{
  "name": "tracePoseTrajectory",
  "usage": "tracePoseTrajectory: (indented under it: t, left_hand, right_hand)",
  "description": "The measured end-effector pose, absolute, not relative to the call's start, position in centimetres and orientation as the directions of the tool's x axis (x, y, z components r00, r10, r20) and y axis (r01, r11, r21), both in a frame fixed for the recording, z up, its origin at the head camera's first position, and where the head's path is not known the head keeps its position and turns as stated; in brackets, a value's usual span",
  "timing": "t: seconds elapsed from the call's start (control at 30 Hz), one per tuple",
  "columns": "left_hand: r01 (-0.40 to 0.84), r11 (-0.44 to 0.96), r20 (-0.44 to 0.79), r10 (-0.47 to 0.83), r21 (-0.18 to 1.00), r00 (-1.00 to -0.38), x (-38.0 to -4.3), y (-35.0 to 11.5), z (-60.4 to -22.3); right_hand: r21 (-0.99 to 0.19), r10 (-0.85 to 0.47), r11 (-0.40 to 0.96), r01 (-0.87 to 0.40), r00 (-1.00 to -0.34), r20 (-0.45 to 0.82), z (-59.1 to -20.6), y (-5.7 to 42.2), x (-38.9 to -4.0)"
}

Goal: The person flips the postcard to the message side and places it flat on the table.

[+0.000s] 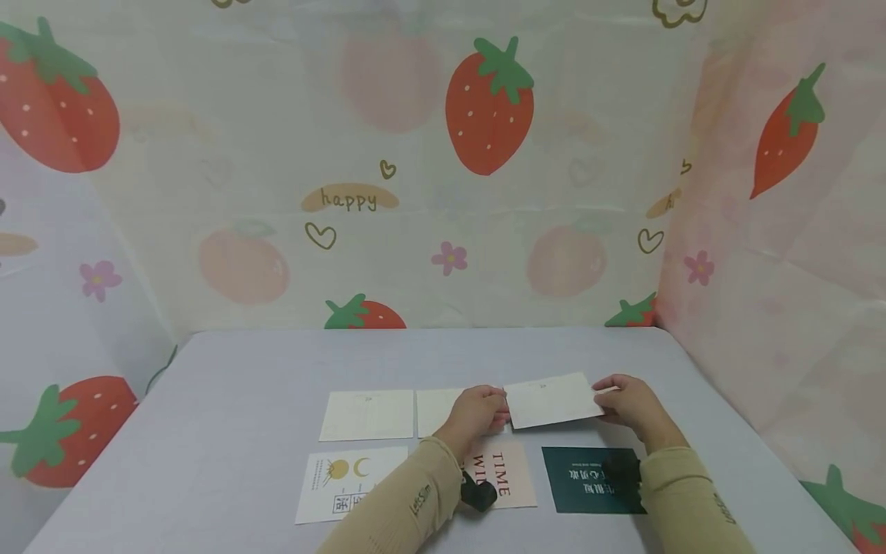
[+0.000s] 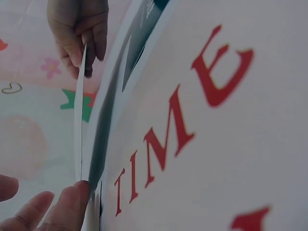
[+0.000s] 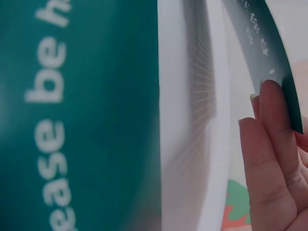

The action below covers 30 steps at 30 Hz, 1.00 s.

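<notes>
A postcard (image 1: pixel 554 400), pale face up, tilts above the table between both hands. Its dark green underside with white lettering (image 3: pixel 264 48) shows in the right wrist view. My right hand (image 1: pixel 628 404) pinches its right edge, fingers against the green face and thumb partly hidden behind it. At the left edge, the fingertips of my left hand (image 1: pixel 474 415) hold the card; its edge meets a fingertip (image 2: pixel 72 195) in the left wrist view. Below the hands lie a cream TIME card (image 1: pixel 508 469) with red letters and a green card (image 1: pixel 588 481).
Two pale cards lie in the far row: one at left (image 1: pixel 367 415), another (image 1: pixel 436 404) partly behind the left hand. A sun-and-moon card (image 1: pixel 346 473) is partly covered by the left sleeve (image 1: pixel 408 496). Strawberry-patterned cloth (image 1: pixel 429 154) encloses the white table (image 1: pixel 235 400).
</notes>
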<state>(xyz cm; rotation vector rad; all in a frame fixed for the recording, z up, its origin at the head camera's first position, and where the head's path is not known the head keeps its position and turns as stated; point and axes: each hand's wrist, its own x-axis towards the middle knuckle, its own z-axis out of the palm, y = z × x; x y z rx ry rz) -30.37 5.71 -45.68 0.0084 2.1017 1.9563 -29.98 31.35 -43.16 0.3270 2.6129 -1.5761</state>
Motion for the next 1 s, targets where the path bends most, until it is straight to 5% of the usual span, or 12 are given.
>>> tracePoseTrajectory:
  t: [1.0]
  left_hand:
    - [-0.196, 0.123, -0.220, 0.232, 0.973, -0.947, -29.96, 5.45, -45.16]
  right_hand:
    - [-0.788, 0.164, 0.517, 0.333, -0.943, -0.291, -43.58, 31.20, -29.75]
